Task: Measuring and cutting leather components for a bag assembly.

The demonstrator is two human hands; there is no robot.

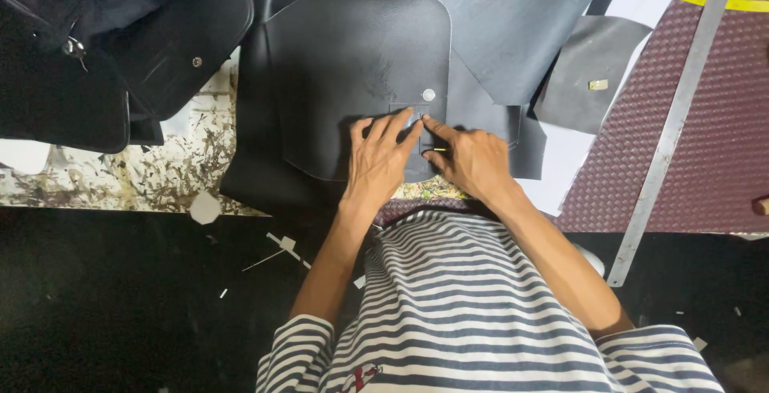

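— Black leather: we press a rounded flap [352, 80] flat on the desk [184, 161], our left hand [376, 161] spread open on it, gripping nothing.

— And our right hand [473, 161]?

— Just beside the left, fingers extended, its forefinger touching a small dark tab [418, 161] between both hands. A silver snap [428, 95] sits just beyond our fingertips. A metal ruler [673, 128] lies well off past the right hand.

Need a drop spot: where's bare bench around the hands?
Free: scratched bench between black bag and leather flap; white strip before maroon sheet. Crowded: left hand, right hand at the flap's snap.
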